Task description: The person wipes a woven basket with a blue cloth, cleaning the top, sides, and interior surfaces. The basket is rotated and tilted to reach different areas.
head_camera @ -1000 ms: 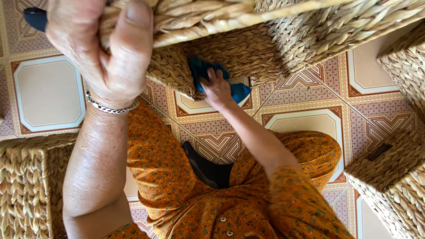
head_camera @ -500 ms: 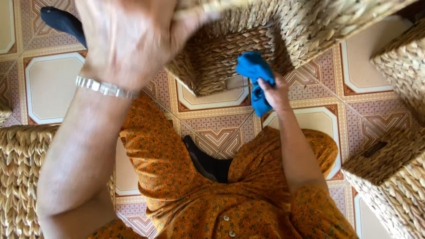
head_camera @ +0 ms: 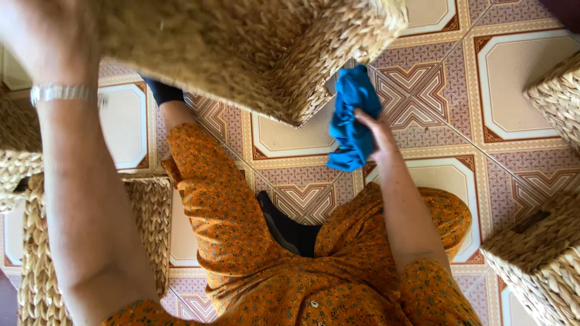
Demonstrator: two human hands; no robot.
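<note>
Tiled floor [head_camera: 519, 66], five woven baskets [head_camera: 254, 54], one blue cloth [head_camera: 353, 118]

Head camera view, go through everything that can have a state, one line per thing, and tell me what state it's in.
Woven basket: lifted off the floor, tilted, held up by the left hand.
Left hand: raised, at the basket, grip blurred.
Blue cloth: crumpled, hanging from the right hand, beside the basket's corner.
Right hand: closed on the cloth.
Basket at lower right: resting on the floor.

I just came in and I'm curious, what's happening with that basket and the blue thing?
A person sits on the tiled floor and holds a woven basket up with the left hand. The right hand grips a bunched blue cloth beside the basket's lower corner. More woven baskets stand around.
</note>
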